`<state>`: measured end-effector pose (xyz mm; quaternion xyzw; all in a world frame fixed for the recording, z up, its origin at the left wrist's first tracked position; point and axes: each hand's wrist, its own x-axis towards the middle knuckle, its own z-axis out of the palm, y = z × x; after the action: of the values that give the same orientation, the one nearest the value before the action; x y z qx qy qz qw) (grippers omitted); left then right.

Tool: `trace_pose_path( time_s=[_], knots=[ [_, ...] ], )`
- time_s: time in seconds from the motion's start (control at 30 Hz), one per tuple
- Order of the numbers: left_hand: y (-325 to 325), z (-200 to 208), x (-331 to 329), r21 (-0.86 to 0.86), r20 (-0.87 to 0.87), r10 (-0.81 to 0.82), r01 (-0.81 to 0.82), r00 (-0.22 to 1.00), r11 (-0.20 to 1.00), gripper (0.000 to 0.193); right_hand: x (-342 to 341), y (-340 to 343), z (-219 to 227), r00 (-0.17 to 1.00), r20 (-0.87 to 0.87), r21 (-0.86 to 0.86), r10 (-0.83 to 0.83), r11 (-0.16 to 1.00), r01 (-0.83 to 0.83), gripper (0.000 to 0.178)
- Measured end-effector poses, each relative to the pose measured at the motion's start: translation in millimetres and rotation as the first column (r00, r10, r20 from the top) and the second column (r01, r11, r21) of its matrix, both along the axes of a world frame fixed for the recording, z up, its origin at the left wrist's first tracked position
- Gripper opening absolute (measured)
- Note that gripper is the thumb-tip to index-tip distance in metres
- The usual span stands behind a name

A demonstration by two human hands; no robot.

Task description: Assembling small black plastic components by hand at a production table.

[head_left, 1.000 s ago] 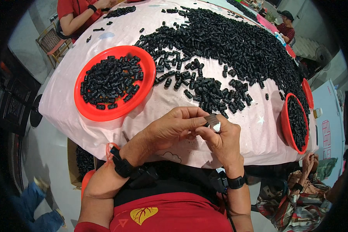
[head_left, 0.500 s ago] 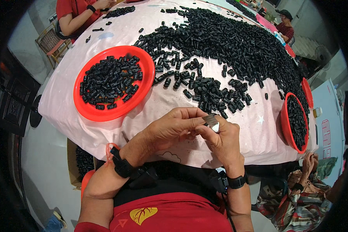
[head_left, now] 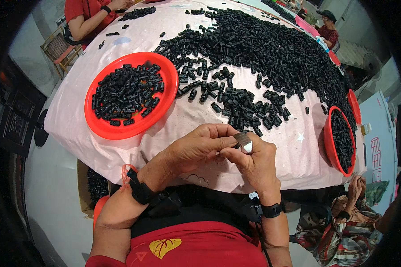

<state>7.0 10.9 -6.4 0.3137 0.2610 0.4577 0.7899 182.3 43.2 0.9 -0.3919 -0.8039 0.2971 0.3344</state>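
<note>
Right fingers (head_left: 237, 155) hold a metal strip (head_left: 242, 139) beside left fingers (head_left: 223, 142).

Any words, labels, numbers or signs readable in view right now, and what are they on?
White panel at right: blocky red print, which I won't transcribe.
Red shirt: yellow leaf-shaped print, no readable lettering.
Metal strip: no marking readable at this size.
Black pieces: any markings too small to read.

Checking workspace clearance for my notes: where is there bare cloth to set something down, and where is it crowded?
Bare pink cloth shows between the right hand and the near red bowl, and between the red tray and left hand. Black plastic parts crowd the far middle and right.
</note>
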Motion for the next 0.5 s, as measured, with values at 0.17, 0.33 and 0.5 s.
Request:
trace_pose_path(
  time_s=[0.17,0.33,0.5],
  knots=[
    [-0.3,0.4,0.7,0.014,0.011,-0.002,0.002,1.0,1.0,0.021,0.5,0.3,-0.4,1.0,-0.01,-0.014,-0.01,1.0,0.01,0.044],
    [-1.1,3.3,0.0,0.006,0.011,-0.008,0.008,1.0,1.0,0.024,-0.2,0.1,-0.1,1.0,-0.026,-0.02,-0.014,1.0,0.013,0.043],
    [-0.5,2.0,0.2,0.012,-0.017,-0.005,0.005,1.0,1.0,0.022,-0.1,-1.3,0.1,0.998,-0.054,-0.04,-0.012,0.999,0.01,0.041]
  ],
)
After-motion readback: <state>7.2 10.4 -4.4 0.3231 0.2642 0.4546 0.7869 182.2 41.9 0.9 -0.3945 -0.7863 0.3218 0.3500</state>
